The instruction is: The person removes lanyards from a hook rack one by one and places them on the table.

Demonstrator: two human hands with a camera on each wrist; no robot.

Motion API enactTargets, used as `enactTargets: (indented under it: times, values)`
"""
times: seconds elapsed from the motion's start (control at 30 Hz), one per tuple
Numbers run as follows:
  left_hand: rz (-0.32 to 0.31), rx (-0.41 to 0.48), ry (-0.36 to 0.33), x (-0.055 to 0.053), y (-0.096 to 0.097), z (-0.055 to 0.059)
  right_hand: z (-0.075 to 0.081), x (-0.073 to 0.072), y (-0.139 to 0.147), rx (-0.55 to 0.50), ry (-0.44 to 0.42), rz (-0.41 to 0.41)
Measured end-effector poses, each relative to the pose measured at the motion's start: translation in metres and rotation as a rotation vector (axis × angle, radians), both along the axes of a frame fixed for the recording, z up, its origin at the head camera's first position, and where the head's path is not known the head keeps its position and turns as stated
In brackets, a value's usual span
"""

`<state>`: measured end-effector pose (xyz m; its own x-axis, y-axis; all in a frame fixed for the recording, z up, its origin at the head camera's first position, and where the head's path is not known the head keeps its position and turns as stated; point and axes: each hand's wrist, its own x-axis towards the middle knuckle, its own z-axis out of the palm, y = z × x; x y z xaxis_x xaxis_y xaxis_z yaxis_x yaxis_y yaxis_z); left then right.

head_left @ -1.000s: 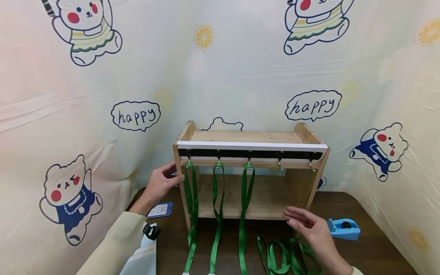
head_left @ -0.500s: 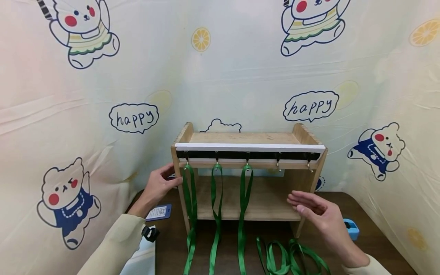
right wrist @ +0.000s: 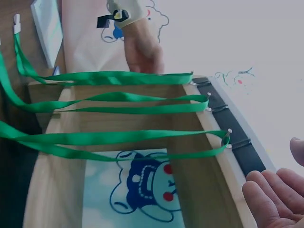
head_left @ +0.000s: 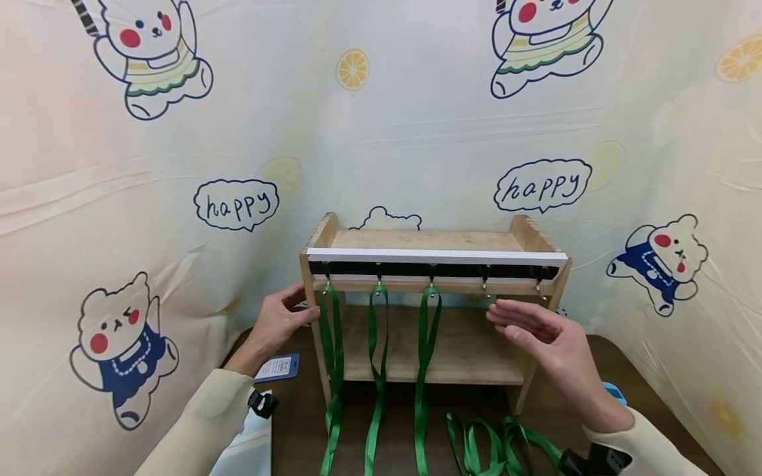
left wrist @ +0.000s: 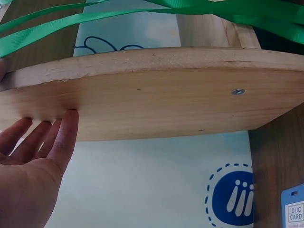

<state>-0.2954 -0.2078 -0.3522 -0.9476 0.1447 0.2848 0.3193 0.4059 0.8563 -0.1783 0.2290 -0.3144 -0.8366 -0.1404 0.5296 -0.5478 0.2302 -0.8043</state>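
A small wooden shelf (head_left: 428, 347) carries a black-and-white hook rail (head_left: 399, 268) along its upper front. Three green lanyards (head_left: 424, 344) hang from hooks at the left and middle of the rail, while two hooks (head_left: 485, 284) at its right bear nothing. My left hand (head_left: 276, 324) holds the shelf's left side panel (left wrist: 156, 95), fingertips against the outer face and thumb at the front edge. Before the shelf's right half, below those hooks, my right hand (head_left: 550, 347) hovers with fingers extended and nothing in it. Its fingertips (right wrist: 259, 190) appear close to the rail in the right wrist view.
More green lanyards (head_left: 482, 449) lie coiled on the dark table (head_left: 303, 423) in front of the shelf. A blue ID card holder (head_left: 280, 367) and a pale flat object (head_left: 247, 446) lie at left. The blue tape dispenser (head_left: 615, 393) is mostly hidden behind the right forearm. Printed cloth (head_left: 387, 132) hangs behind.
My right hand has risen from above the coiled lanyards to just below the right-hand hooks, its forearm now covering most of the tape dispenser. The left hand stays on the side panel.
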Motion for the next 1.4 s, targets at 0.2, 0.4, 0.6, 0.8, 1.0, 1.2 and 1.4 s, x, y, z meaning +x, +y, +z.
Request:
enactTargets:
  times: [0.2, 0.4, 0.6, 0.8, 1.0, 1.2, 1.4]
  values:
    - [0.000, -0.011, 0.011, -0.003, 0.000, -0.001, 0.006, -0.009, -0.012, 0.043, -0.002, -0.008]
    - [-0.005, -0.015, 0.019, -0.005, 0.000, -0.002, 0.006, -0.016, -0.022, 0.017, -0.009, -0.001]
    - [-0.004, -0.014, 0.025, -0.003, -0.001, 0.000, 0.006, -0.023, -0.031, 0.020, 0.018, -0.004]
    - [-0.006, -0.002, 0.013, -0.001, 0.000, 0.000, 0.002, -0.031, -0.041, 0.011, -0.002, 0.017]
    - [-0.005, -0.005, 0.009, -0.001, 0.000, -0.003, -0.007, -0.036, -0.049, 0.006, -0.026, 0.027]
    - [0.002, -0.017, 0.009, -0.003, -0.001, -0.005, -0.013, -0.040, -0.056, 0.034, -0.064, 0.007]
    - [0.001, -0.007, 0.009, -0.005, -0.001, -0.005, -0.014, -0.044, -0.064, 0.024, -0.106, -0.005]
